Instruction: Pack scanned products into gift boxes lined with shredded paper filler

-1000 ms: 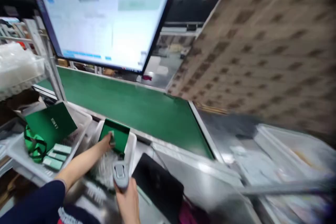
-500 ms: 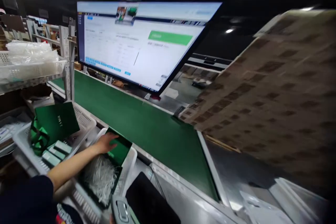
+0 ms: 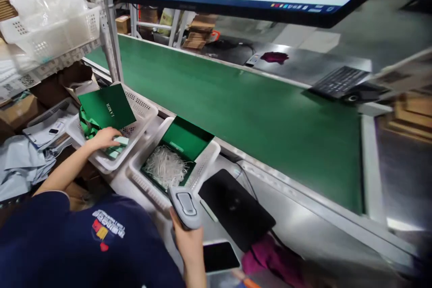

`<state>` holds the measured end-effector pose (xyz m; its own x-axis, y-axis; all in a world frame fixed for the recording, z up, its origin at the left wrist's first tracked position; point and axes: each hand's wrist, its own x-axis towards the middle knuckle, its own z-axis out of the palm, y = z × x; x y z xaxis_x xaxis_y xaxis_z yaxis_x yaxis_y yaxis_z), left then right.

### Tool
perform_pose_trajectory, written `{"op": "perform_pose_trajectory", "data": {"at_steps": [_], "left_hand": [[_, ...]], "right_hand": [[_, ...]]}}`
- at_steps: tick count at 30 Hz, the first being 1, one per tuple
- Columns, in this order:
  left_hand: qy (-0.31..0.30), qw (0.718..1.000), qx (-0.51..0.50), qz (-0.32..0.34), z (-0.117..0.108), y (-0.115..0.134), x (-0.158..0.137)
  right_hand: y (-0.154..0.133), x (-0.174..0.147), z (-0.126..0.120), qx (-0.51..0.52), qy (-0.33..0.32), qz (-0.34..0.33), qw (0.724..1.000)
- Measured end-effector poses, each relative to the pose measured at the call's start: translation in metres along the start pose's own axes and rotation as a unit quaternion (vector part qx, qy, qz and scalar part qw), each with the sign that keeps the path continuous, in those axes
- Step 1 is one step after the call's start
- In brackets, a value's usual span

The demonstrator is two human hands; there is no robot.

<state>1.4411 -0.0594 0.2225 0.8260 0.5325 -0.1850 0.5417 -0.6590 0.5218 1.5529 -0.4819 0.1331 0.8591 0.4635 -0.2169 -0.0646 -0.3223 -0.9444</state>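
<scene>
My left hand reaches into the left white basket, its fingers curled over a small pale green box. Beside it in the same basket stand a dark green box lid with white lettering and some bright green ribbon-like material. My right hand grips a grey handheld barcode scanner. Ahead of the scanner, an open green gift box filled with white shredded paper sits in a second white basket. My palm hides part of the small boxes.
A green conveyor belt runs behind the baskets, below a large monitor. On the metal bench lie a black tablet-like panel, a phone and a maroon cloth. Plastic bags fill a shelf basket at left.
My left hand has moved left from the open gift box to the small boxes in the other basket. My view has tilted down, bringing the scanner in my right hand fully into sight.
</scene>
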Motion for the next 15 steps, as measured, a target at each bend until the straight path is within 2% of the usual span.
{"op": "perform_pose_trajectory", "data": {"at_steps": [3, 6, 10, 12, 15], "left_hand": [[0.104, 0.991, -0.082, -0.007, -0.008, 0.016, 0.003], [0.153, 0.981, -0.1, 0.059, -0.002, 0.046, 0.013], [0.112, 0.975, -0.076, 0.176, 0.044, 0.092, 0.029], [0.096, 0.971, -0.091, 0.197, 0.073, 0.109, 0.036], [0.065, 0.97, -0.115, 0.206, 0.106, 0.129, 0.052]], "right_hand": [[-0.026, 0.005, 0.009, 0.03, -0.024, -0.004, 0.999], [-0.055, 0.014, 0.016, -0.023, -0.06, -0.069, 0.996], [-0.089, 0.027, 0.024, -0.097, -0.07, -0.194, 0.974], [-0.096, 0.032, 0.025, -0.139, -0.063, -0.199, 0.968], [-0.092, 0.036, 0.021, -0.184, -0.045, -0.157, 0.969]]}}
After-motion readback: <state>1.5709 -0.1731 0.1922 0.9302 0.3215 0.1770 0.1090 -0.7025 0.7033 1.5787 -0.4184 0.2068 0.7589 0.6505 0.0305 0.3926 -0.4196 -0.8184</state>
